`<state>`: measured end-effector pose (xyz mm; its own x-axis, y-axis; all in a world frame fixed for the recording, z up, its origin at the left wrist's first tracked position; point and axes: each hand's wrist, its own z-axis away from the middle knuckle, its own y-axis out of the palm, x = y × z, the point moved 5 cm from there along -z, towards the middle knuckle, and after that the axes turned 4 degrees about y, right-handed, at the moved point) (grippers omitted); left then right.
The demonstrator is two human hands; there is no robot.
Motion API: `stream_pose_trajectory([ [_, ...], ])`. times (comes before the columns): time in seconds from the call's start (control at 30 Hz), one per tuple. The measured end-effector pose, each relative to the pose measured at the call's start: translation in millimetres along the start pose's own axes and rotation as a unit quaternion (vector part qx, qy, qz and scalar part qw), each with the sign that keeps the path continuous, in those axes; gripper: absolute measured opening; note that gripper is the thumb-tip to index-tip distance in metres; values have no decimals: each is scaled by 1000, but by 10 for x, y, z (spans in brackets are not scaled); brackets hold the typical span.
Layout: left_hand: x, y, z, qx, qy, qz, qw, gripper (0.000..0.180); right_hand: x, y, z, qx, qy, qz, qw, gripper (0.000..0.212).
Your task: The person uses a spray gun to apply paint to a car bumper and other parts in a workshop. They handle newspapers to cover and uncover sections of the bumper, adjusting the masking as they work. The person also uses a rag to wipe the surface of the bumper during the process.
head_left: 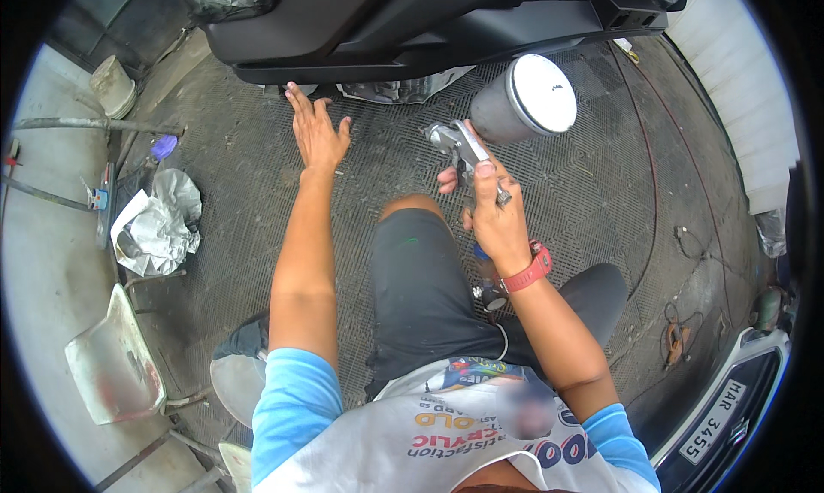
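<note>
Far left, a pale wall (43, 261) curves down the side, with a dirty bucket (113, 88) up top, then a crumpled silvery sheet (163, 223) and a scuffed white chair (120, 360) lower down. So that edge is pretty cluttered. A strip of ribbed floor (232, 253) runs between that stuff and the left forearm. Across the top there's a big black panel (412, 34), its lower edge just above the floor. Between the two arms there's floor too, up to the bare knee. Right of the spray gun, more ribbed floor, but a thin hose (654, 175) snakes over it, so that's the snag spot. Then a white wall (730, 81) closes off the right.

Hands: the left hand (318, 137) is open, fingers a bit apart, tips right at the panel's lower edge. Can't tell if they actually touch. The right hand (498, 223) is wrapped round a metal spray gun (468, 145), which sits near the middle, below the panel and apart from it. A grey cup (498, 111) with a white round end is right beside the gun, tilted up to the right. Red watch (528, 270) on that wrist.
</note>
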<state>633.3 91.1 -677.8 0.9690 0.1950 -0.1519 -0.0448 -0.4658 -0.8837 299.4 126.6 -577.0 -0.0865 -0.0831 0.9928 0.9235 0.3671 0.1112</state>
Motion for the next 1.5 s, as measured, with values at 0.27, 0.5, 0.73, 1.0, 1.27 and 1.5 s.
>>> stream_pose_trajectory([
  [0.27,-971,248,-68,-10,86,33,996,47,-20,-168,44,-32,18,28,999,69],
  [0.5,-1910,585,19,58,171,36,983,41,-23,-139,63,-30,21,28,999,78],
  [0.73,-1319,391,-20,77,178,-35,980,48,-13,-155,68,-37,20,39,998,79],
  [1.0,110,88,12,-11,-53,-21,998,50,-11,-96,86,-19,12,35,999,68],
  [1.27,-1464,253,93,100,251,1,963,46,-28,-144,106,-22,6,26,999,67],
  [1.5,-1624,213,68,36,136,16,990,45,-67,-268,139,-39,-7,25,999,63],
])
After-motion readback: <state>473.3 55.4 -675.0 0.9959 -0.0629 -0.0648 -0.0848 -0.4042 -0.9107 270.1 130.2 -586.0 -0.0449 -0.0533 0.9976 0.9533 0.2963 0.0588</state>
